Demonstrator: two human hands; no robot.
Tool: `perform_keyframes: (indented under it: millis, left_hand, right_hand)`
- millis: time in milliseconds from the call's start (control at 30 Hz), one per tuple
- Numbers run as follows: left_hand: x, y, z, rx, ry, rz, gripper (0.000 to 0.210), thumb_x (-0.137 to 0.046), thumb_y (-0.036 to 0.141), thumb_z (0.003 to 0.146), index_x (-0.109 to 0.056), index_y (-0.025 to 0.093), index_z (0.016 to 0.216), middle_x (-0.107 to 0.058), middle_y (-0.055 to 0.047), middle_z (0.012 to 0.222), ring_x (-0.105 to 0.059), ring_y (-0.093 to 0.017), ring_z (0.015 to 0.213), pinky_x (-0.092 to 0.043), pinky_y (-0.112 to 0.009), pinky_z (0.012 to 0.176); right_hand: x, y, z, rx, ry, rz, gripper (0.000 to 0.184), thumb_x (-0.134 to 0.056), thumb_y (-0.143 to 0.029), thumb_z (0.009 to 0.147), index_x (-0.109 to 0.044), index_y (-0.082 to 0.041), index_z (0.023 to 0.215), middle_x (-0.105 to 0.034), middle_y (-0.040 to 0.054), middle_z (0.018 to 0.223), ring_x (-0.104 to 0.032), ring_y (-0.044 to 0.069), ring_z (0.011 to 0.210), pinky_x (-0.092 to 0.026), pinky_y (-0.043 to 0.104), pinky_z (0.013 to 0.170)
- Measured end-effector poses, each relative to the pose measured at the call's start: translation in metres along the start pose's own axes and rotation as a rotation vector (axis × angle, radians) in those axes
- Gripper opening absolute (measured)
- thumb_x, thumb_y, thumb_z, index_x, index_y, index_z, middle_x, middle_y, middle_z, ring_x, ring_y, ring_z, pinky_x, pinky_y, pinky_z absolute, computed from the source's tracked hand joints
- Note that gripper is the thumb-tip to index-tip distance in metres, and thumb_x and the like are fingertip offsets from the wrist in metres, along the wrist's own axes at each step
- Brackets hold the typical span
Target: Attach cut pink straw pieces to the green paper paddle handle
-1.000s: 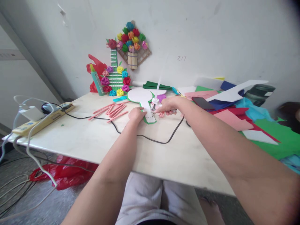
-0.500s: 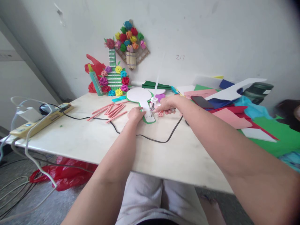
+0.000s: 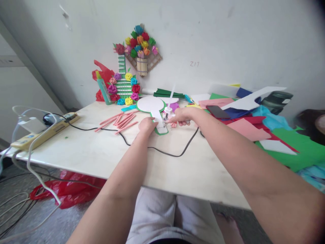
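Note:
A white card cutout with a green border, a round end joined to a straight strip, lies flat on the table. My left hand rests at the left edge of its strip, fingers holding it down. Fingers of my right hand are wrapped round a white glue gun, with a clear glue stick rising from its back end. Its nozzle points down over the strip, where small dots show in a row. Several rolled pink paper sticks lie left of the cutout.
A black cord loops across the table from a power strip. Behind stand a paper-flower guitar shape and a glue bottle. Coloured sheets, a phone and a dark green container lie at right.
The glue gun's stick leans further to the right now, and the gun has tilted slightly over the strip. My left hand stays in place on the cutout.

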State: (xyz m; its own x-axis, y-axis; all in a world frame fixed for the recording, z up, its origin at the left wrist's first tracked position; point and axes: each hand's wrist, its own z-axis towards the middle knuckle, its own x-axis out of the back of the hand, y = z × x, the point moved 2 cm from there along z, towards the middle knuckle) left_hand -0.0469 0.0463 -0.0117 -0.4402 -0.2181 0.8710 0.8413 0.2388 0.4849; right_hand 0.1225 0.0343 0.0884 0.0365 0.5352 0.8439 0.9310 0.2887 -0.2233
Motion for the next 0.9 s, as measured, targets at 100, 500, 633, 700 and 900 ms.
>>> perform_keyframes:
  millis: [100,500,633,700,900]
  left_hand:
    - [-0.001,0.001,0.0,-0.003,0.003,0.006,0.046,-0.057,0.047,0.067,-0.06,0.032,0.111,-0.062,-0.003,0.112,-0.057,-0.025,0.102,-0.043,-0.034,0.083]
    - [0.005,0.001,-0.004,-0.007,-0.044,-0.017,0.047,-0.054,0.042,0.07,-0.057,0.032,0.116,-0.062,-0.003,0.112,-0.057,-0.024,0.1,-0.044,-0.032,0.081]
    - [0.007,-0.001,-0.004,-0.019,-0.084,-0.046,0.047,-0.053,0.043,0.071,-0.057,0.031,0.116,-0.065,-0.004,0.105,-0.058,-0.023,0.098,-0.043,-0.029,0.077]
    - [0.008,-0.002,-0.004,-0.024,-0.09,-0.048,0.046,-0.054,0.043,0.071,-0.058,0.031,0.115,-0.066,-0.004,0.101,-0.058,-0.023,0.097,-0.043,-0.029,0.076]
    - [0.008,-0.001,-0.004,-0.023,-0.09,-0.047,0.046,-0.054,0.044,0.071,-0.058,0.031,0.115,-0.067,-0.003,0.096,-0.06,-0.022,0.092,-0.043,-0.028,0.074]
  right_hand:
    - [0.003,0.002,-0.007,0.008,0.059,0.01,0.054,-0.053,-0.067,0.067,-0.057,-0.013,0.073,-0.051,0.0019,0.056,-0.042,0.007,0.042,-0.037,0.024,0.043]
    - [0.006,0.011,-0.019,0.052,0.136,0.101,0.053,-0.054,-0.066,0.067,-0.053,-0.013,0.072,-0.053,0.0031,0.056,-0.043,0.008,0.04,-0.037,0.023,0.039]
    - [0.003,0.007,-0.015,0.066,0.117,0.111,0.056,-0.053,-0.069,0.064,-0.053,-0.013,0.067,-0.053,0.0038,0.055,-0.044,0.008,0.041,-0.038,0.023,0.038]
    - [0.002,0.005,-0.015,0.058,0.115,0.102,0.056,-0.054,-0.069,0.064,-0.053,-0.013,0.067,-0.053,0.0038,0.055,-0.044,0.008,0.041,-0.038,0.022,0.038]
    - [0.0,0.002,-0.015,0.038,0.118,0.082,0.055,-0.053,-0.069,0.065,-0.052,-0.013,0.067,-0.051,0.0023,0.053,-0.043,0.008,0.04,-0.037,0.022,0.038]
